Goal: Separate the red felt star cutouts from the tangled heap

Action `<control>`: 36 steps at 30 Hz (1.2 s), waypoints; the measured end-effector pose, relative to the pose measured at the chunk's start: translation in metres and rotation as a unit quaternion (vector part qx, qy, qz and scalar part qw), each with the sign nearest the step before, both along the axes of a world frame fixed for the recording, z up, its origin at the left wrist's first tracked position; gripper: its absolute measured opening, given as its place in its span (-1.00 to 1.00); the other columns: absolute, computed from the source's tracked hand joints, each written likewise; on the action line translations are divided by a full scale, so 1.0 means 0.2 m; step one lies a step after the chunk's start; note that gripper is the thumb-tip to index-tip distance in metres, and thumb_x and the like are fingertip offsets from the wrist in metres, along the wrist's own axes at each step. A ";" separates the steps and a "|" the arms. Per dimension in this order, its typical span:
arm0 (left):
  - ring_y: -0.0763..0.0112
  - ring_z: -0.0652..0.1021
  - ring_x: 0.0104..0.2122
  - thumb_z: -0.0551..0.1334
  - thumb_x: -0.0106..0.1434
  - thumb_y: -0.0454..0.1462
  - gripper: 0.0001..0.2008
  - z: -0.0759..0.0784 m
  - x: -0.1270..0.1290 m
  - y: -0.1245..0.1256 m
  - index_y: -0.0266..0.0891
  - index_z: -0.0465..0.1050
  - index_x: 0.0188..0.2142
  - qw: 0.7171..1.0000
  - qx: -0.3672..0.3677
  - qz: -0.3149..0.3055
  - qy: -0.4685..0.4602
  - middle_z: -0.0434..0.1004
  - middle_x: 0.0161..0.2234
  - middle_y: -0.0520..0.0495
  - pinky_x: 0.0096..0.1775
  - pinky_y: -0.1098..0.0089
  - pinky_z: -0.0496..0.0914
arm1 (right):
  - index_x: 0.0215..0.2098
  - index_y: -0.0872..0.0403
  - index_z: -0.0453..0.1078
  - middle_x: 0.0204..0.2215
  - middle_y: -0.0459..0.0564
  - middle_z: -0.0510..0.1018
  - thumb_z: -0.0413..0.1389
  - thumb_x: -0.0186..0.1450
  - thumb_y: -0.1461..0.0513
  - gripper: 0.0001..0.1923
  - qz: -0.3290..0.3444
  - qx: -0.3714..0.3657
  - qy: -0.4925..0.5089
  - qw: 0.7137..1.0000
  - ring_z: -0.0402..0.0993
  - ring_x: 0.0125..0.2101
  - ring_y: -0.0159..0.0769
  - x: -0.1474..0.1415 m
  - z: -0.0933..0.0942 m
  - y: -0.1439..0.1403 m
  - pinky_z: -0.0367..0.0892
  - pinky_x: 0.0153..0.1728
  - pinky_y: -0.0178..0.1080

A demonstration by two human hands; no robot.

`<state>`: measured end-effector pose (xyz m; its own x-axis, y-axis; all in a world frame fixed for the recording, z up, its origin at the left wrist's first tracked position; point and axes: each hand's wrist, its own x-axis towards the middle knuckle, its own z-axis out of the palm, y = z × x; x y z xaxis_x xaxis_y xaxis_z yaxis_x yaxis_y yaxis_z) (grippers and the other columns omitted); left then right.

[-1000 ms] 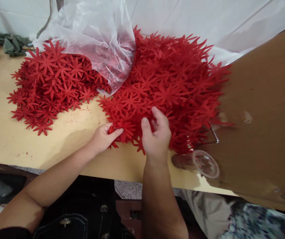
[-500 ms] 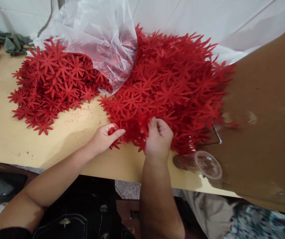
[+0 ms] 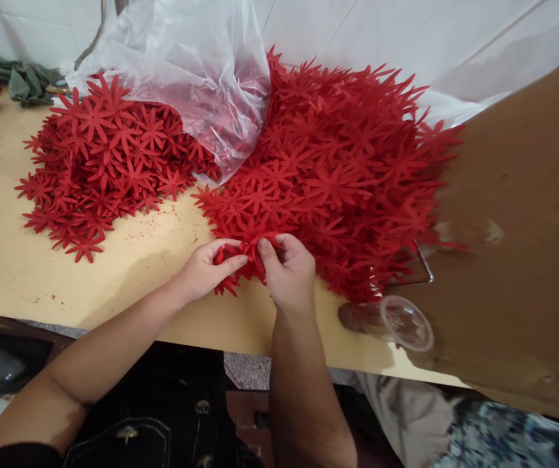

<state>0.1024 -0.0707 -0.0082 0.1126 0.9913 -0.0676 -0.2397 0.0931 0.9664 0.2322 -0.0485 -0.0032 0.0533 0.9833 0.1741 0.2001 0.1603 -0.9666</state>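
A red flower cutout (image 3: 253, 250), at the near edge of the bench's (image 3: 114, 273) large pile (image 3: 338, 169), is now pinched between left hand (image 3: 206, 266) and right hand (image 3: 289, 273), the right grip having closed and drawn leftward to the left.

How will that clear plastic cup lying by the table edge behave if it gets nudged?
The clear plastic cup lies on its side, so it would probably roll. It looks thin and see-through, likely very light. It sits at the table edge, so it might drop off.

A small stack of red flower-shaped cutouts (image 3: 243, 257) sat pinched at the near edge of the big right-hand heap (image 3: 338, 169), flat, star-petalled pieces piled loosely together.
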 end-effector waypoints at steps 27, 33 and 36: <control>0.64 0.29 -0.57 0.24 0.03 -0.15 -0.77 0.00 -0.01 0.00 -0.30 0.31 -0.44 0.997 -0.077 0.009 -0.021 0.29 -0.57 0.11 -0.48 0.51 0.24 | -0.20 0.07 0.39 -0.26 0.05 0.53 0.09 0.15 0.08 -0.69 0.008 0.046 -0.093 0.995 0.45 -0.26 -0.26 0.03 0.01 -0.03 0.36 -0.19 -0.10; 0.63 0.34 -0.51 0.23 0.04 -0.28 -0.87 0.02 -0.01 -0.01 -0.32 0.37 -0.41 0.998 -0.057 0.005 0.002 0.38 -0.51 0.08 -0.38 0.50 0.26 | -0.49 0.08 0.35 -0.58 -0.13 0.46 0.14 0.10 0.12 -0.82 -0.020 0.000 0.010 1.000 0.35 -0.56 -0.43 0.00 0.00 -0.02 0.32 -0.49 -0.32; 0.62 0.33 -0.51 0.20 0.07 -0.29 -0.90 0.01 -0.01 -0.01 -0.31 0.40 -0.41 0.999 -0.024 0.001 0.034 0.39 -0.52 0.06 -0.39 0.50 0.25 | -0.52 0.06 0.28 -0.65 -0.17 0.39 0.13 0.10 0.10 -0.79 -0.085 0.005 0.030 0.996 0.30 -0.64 -0.45 0.03 -0.01 0.00 0.26 -0.59 -0.34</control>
